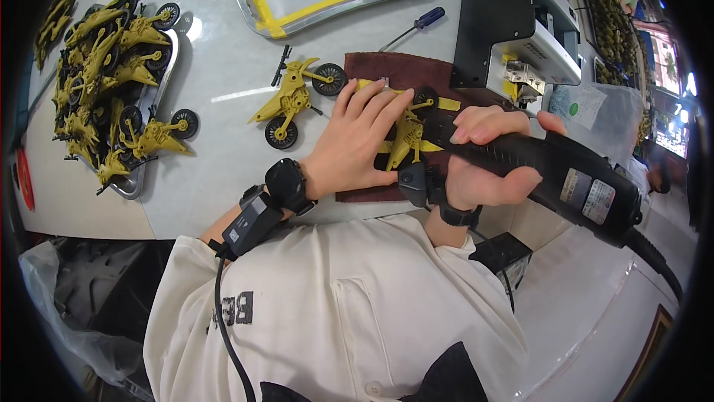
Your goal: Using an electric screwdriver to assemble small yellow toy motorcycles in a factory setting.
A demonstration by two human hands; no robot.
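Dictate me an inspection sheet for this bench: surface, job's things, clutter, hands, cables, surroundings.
Surface: pale table, dark red mat.
Job's things: yellow toy motorbike on the mat; second motorbike left of it; black handheld tool.
Clutter: metal tray with motorbike heap; screwdriver; yellow-taped frame.
Hands: left hand spread beside the first motorbike; right hand grips the tool, tool contact unclear.
Cables: tool cord; cable from left wrist device.
Surroundings: black-cased machine; clear plastic bag.
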